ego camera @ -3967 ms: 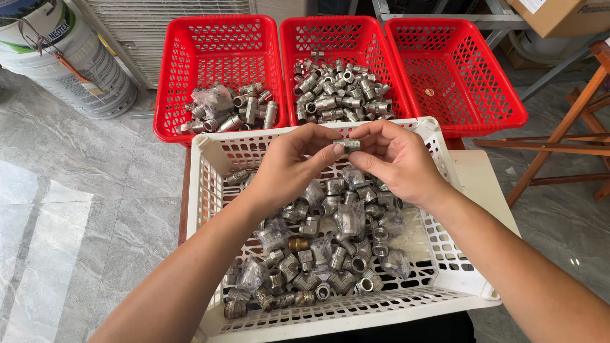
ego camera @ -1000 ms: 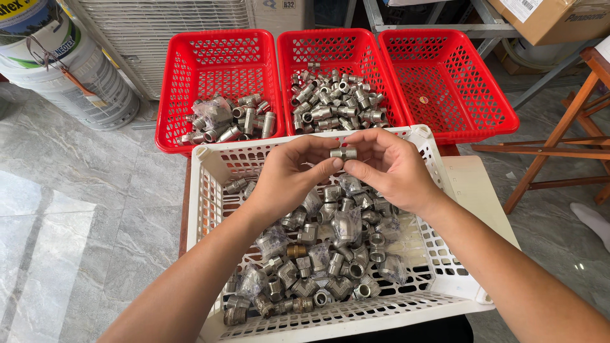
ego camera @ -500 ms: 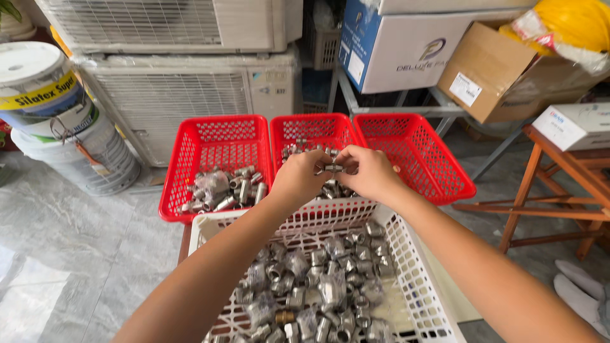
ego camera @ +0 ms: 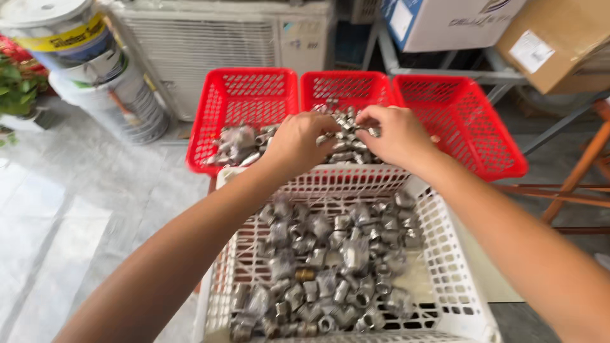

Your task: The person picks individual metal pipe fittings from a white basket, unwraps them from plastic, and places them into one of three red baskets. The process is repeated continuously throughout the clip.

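Note:
Both hands reach forward over the middle red basket [ego camera: 343,79], which holds a pile of metal pipe fittings [ego camera: 346,152]. My left hand [ego camera: 297,143] has its fingers pinched on a small metal fitting [ego camera: 323,138] just above that pile. A short gap to the right, the curled fingertips of my right hand [ego camera: 395,134] touch the pile; whether they hold anything is hidden. Beneath my forearms stands a white slotted basket [ego camera: 445,254] filled with several more grey fittings [ego camera: 330,267].
A left red basket [ego camera: 248,89] holds a few fittings [ego camera: 238,143]; a right red basket [ego camera: 464,121] looks nearly bare. Behind stand paint buckets [ego camera: 82,63], an air-conditioner unit [ego camera: 222,44] and cardboard boxes [ego camera: 553,38]. A wooden stool [ego camera: 578,171] is at the right.
Both hands moved forward from above the white basket to the middle red basket. They held one fitting together before; now they are slightly apart over the pile. The camera tilted up, then down.

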